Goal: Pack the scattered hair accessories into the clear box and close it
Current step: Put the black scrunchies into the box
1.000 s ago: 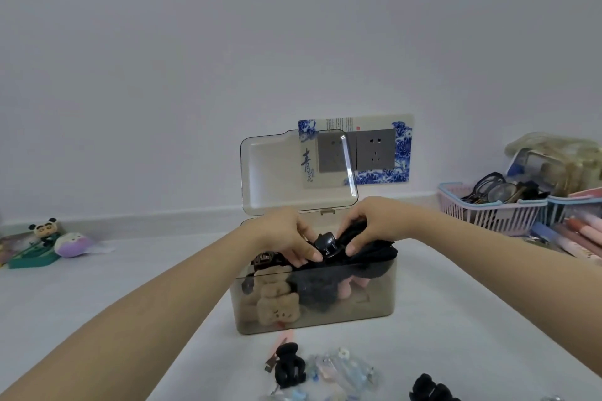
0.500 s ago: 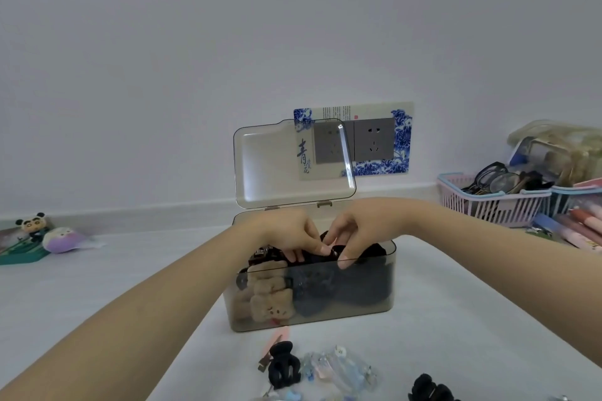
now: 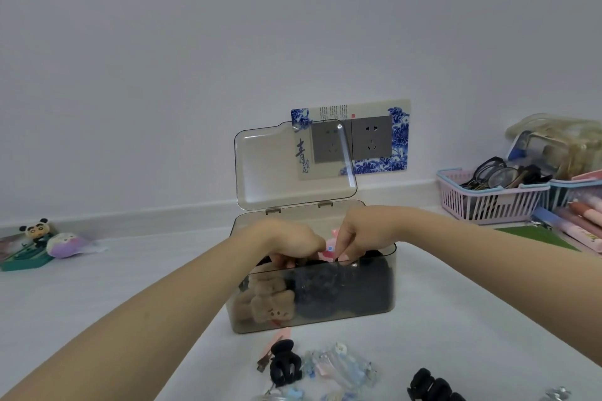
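Note:
The clear smoky box point(image 3: 392, 273) stands in the middle with its lid point(image 3: 270, 169) upright behind it. Inside are brown plush bear clips point(image 3: 270, 303) and dark hair ties point(image 3: 342, 293). My left hand point(image 3: 286, 242) and my right hand point(image 3: 365, 233) meet over the box opening, fingers pinched around a small pink accessory point(image 3: 329, 247). In front of the box lie a black claw clip point(image 3: 284, 366), a pink flat clip point(image 3: 275, 343), a packet of pale blue clips point(image 3: 342, 368) and another black claw clip point(image 3: 430, 386).
A pink basket point(image 3: 482, 202) with glasses stands at the right, with pens point(image 3: 583, 221) and a bag beside it. Small toys point(image 3: 62, 244) lie at the far left by the wall. A wall socket plate point(image 3: 374, 140) is behind the lid.
Both hands pushed the black clip down into the box. A pink accessory now shows between the fingertips. The view has shifted slightly.

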Action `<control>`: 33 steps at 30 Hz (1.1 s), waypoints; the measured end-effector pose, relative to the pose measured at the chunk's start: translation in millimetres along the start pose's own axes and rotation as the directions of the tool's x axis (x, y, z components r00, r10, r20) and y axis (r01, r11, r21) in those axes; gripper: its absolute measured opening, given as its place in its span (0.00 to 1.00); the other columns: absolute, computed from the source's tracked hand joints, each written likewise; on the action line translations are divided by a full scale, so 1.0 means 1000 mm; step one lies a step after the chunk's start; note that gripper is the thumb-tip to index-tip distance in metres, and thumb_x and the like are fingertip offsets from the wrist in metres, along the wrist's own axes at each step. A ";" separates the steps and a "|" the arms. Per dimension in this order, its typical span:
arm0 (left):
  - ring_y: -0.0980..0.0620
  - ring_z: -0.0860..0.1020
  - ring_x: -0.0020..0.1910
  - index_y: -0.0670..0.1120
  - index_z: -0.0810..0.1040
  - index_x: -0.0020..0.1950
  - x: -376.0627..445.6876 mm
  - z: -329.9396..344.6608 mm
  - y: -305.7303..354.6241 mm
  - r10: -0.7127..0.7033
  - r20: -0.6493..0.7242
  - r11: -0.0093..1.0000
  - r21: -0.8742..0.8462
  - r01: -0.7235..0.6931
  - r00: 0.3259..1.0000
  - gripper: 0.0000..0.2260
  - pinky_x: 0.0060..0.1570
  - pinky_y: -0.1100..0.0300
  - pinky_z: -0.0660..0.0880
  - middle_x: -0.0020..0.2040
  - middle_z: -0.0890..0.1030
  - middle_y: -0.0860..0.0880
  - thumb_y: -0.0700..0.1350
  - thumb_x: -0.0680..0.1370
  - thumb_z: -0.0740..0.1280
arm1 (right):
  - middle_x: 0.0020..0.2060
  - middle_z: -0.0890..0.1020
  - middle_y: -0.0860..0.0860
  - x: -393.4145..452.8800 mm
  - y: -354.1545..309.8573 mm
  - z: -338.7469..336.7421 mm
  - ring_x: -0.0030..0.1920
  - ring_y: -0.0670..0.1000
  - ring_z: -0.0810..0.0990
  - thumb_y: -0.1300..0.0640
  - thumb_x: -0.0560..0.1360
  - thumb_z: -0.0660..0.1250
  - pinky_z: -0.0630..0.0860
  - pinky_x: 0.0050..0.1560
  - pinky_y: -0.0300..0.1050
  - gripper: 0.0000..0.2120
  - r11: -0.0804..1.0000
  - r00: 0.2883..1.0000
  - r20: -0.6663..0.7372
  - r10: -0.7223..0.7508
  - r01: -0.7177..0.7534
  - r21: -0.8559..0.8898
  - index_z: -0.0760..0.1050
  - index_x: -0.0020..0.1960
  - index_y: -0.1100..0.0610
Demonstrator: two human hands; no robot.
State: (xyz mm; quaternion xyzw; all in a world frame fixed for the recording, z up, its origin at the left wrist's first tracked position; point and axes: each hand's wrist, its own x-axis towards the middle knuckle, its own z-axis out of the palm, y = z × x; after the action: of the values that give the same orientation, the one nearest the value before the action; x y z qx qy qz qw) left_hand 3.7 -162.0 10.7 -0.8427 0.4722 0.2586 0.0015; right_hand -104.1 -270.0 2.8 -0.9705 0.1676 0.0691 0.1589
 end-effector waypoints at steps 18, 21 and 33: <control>0.52 0.70 0.39 0.48 0.82 0.39 0.001 0.015 -0.020 0.273 -0.169 0.957 -0.053 -0.286 0.947 0.15 0.46 0.57 0.69 0.35 0.76 0.52 0.58 0.75 0.66 | 0.49 0.85 0.45 -0.007 0.006 0.004 0.47 0.46 0.72 0.43 0.70 0.69 0.61 0.53 0.45 0.13 0.966 0.991 -0.115 0.064 -0.090 -0.241 0.83 0.51 0.45; 0.52 0.67 0.32 0.48 0.77 0.30 -0.004 0.011 -0.018 0.252 -0.217 0.961 -0.056 -0.270 0.943 0.20 0.39 0.58 0.65 0.27 0.70 0.53 0.59 0.77 0.63 | 0.52 0.84 0.44 -0.013 0.006 0.001 0.52 0.47 0.75 0.45 0.71 0.69 0.64 0.57 0.45 0.12 0.980 0.986 -0.159 0.052 -0.080 -0.181 0.82 0.53 0.44; 0.61 0.79 0.46 0.54 0.82 0.51 -0.097 0.067 0.012 0.509 -0.345 0.819 -0.088 -0.567 0.789 0.08 0.48 0.66 0.75 0.48 0.82 0.58 0.54 0.76 0.67 | 0.43 0.83 0.42 -0.149 -0.016 0.044 0.43 0.39 0.78 0.45 0.70 0.70 0.72 0.43 0.30 0.07 0.990 0.942 -0.330 0.063 -0.017 0.140 0.82 0.47 0.43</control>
State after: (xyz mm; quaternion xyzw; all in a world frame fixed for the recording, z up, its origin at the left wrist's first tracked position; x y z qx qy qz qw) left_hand -76.1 -75.1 -2.1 -0.6982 0.6613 0.1576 -0.2245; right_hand -241.0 -195.5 -6.2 -0.9515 0.2161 -0.1047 0.1924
